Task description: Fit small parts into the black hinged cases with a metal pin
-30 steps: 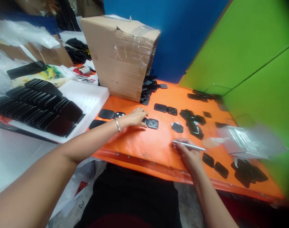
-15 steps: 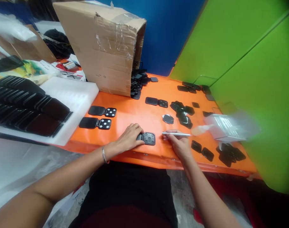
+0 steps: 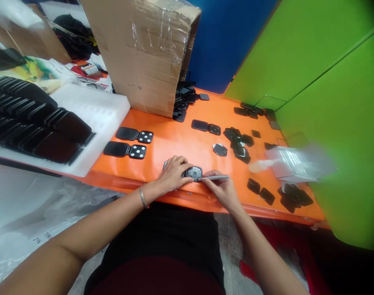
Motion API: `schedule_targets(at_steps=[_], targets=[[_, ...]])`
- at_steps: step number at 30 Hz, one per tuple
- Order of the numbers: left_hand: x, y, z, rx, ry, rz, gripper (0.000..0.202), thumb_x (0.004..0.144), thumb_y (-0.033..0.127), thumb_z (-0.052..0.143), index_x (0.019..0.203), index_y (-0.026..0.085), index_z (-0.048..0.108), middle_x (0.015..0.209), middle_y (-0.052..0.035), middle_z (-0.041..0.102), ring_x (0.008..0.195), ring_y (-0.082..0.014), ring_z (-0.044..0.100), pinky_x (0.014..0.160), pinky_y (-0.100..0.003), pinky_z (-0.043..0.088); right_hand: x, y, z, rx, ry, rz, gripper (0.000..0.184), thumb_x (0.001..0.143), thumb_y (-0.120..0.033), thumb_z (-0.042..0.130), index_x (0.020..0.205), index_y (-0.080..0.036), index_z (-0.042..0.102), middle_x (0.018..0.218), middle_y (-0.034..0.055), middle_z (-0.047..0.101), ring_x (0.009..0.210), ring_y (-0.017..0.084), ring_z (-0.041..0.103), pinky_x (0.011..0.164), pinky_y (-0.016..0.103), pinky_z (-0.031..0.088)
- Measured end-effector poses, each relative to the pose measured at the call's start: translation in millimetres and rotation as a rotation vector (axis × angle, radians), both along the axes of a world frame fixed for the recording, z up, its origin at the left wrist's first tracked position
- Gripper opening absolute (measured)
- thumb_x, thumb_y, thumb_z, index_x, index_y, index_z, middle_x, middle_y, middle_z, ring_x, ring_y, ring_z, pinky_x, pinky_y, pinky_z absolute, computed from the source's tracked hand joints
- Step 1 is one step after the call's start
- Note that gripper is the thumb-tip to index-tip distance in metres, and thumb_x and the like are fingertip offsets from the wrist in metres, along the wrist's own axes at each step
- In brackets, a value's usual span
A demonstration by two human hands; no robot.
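My left hand point(image 3: 172, 173) holds down an opened black hinged case point(image 3: 195, 173) near the table's front edge, thumb and fingers closed about its hinge part. The case's uncovered half shows a grey face with round spots; the rest is mostly under my hand. In my right hand point(image 3: 223, 188) is a slim silver pen-like tool point(image 3: 219, 177), pinched between thumb and fingers. The tool's left end is at the right edge of the case; its exact kind is unclear. Two opened cases point(image 3: 138, 151) with white dots lie to the left of my hands.
A large cardboard box point(image 3: 140, 69) stands at the back, black pieces spilling from its side. White foam point(image 3: 113, 108) on the left carries rows of black cases. Rightward on the orange table point(image 3: 171, 141) are piles of black pieces point(image 3: 236, 139) and a clear-wrapped white box point(image 3: 289, 164).
My right hand has moved left, bringing the silver tool from beside the case to its right edge. My left hand stays on the case. The view has shifted slightly.
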State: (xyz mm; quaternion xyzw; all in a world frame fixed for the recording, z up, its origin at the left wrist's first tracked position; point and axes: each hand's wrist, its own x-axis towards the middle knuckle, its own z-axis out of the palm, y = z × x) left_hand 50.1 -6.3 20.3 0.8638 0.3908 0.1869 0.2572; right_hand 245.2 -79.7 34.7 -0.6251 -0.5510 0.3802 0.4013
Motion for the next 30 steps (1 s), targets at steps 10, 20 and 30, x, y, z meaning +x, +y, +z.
schedule_targets(at_steps=[10, 20, 30], targets=[[4.8, -0.4, -0.6, 0.009, 0.06, 0.02, 0.049, 0.073, 0.049, 0.071, 0.118, 0.033, 0.062, 0.112, -0.0035, 0.054, 0.104, -0.0252, 0.045, 0.086, -0.039, 0.04, -5.2, 20.6, 6.1, 0.082, -0.465, 0.262, 0.006, 0.081, -0.023, 0.056, 0.077, -0.022, 0.059, 0.069, 0.0039, 0.065, 0.061, 0.019, 0.059, 0.062, 0.032, 0.047], [6.5, -5.0, 1.0, 0.011, 0.044, 0.053, 0.044, 0.072, 0.046, 0.072, 0.114, 0.033, 0.064, 0.11, -0.0027, 0.054, 0.103, -0.0244, 0.046, 0.086, -0.039, 0.039, -2.0, 32.0, 18.3, -0.007, -0.463, 0.383, 0.007, 0.073, -0.014, 0.057, 0.073, -0.02, 0.06, 0.068, 0.0015, 0.065, 0.057, 0.015, 0.058, 0.055, 0.026, 0.044], [4.6, -4.7, 0.8, 0.038, 0.078, 0.028, 0.045, 0.077, 0.05, 0.068, 0.118, 0.033, 0.063, 0.114, -0.0042, 0.055, 0.105, -0.0251, 0.046, 0.088, -0.04, 0.038, 18.4, 48.3, 37.5, -0.318, -0.123, 0.597, 0.009, 0.074, -0.028, 0.066, 0.075, -0.019, 0.066, 0.07, 0.0009, 0.066, 0.066, 0.016, 0.06, 0.062, 0.028, 0.049]])
